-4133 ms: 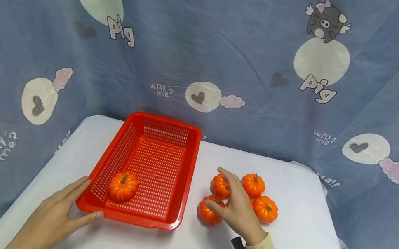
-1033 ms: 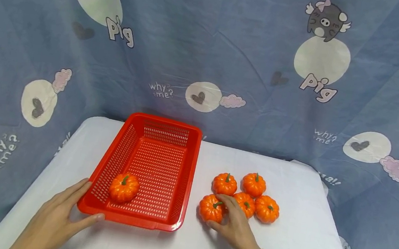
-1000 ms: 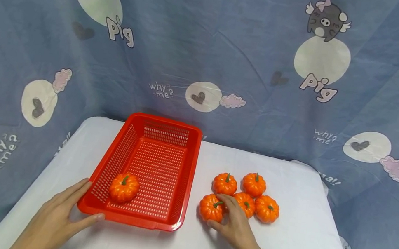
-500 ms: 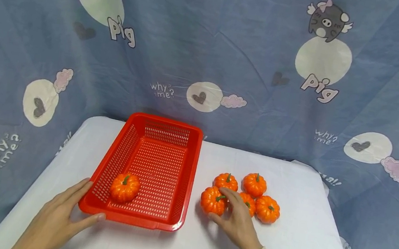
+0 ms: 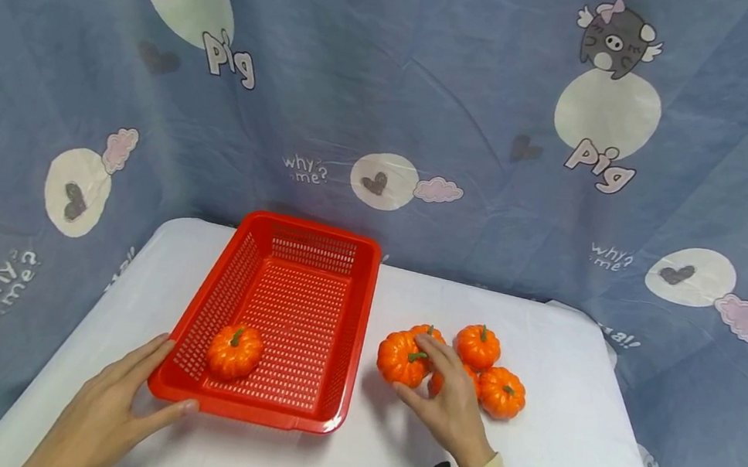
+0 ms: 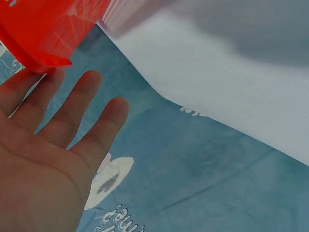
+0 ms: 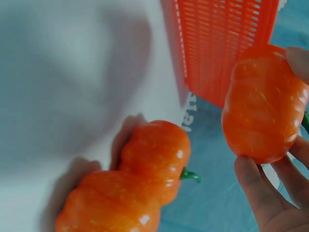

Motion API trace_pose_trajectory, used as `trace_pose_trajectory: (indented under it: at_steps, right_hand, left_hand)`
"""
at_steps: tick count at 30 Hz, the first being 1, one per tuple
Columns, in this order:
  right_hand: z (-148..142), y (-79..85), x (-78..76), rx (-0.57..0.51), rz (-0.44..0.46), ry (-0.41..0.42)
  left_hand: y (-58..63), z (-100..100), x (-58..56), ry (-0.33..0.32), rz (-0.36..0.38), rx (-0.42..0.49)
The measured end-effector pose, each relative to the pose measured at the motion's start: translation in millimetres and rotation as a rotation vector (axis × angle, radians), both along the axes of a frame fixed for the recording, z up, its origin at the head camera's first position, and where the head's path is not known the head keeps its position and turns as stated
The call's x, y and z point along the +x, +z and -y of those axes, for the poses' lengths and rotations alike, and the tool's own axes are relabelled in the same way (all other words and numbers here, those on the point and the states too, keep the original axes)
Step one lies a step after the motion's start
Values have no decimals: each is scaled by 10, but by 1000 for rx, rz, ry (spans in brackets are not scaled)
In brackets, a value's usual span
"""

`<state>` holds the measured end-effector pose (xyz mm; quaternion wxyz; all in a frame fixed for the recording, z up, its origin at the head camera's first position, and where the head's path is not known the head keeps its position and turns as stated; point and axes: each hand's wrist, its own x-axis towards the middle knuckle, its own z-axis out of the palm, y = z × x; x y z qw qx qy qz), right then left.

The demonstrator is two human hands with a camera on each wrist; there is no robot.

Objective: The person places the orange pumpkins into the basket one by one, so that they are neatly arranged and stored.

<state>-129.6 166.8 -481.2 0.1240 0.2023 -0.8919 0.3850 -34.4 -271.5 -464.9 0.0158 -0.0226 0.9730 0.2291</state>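
Note:
My right hand [image 5: 451, 406] pinches a small orange pumpkin [image 5: 402, 359] with a green stem between thumb and fingers. In the right wrist view the held pumpkin [image 7: 265, 104] is off the white surface. My left hand [image 5: 104, 403] touches the near left corner of a red plastic basket [image 5: 254, 412] with straight, spread fingers. In the left wrist view the fingertips of that hand [image 6: 43, 159] meet the basket rim [image 6: 36, 65]. Another pumpkin [image 5: 235, 353] sits inside the basket, near its front left corner.
Several more pumpkins lie close together right of the basket, among them a back one [image 5: 478, 347] and a right one [image 5: 501, 393]; the held pumpkin and my hand partly cover two. Behind the white-covered table [image 5: 572, 445] hangs a blue printed cloth [image 5: 336, 89].
My right hand has come down to the front left pumpkin of the group, taken hold of it and raised it off the table. The left hand stays at the basket corner.

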Motion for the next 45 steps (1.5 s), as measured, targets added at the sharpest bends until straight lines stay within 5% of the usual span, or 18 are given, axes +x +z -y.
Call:
trace_pose_trajectory:
  at_steps: [19,45]
  right_hand:
    - [212,248,-93,-27,-56,38]
    - [636,466,-182,-14,-13,242]
  left_hand:
    - [24,-23,-27,3,0,3]
    - [13,3,-2,-5,-8,3]
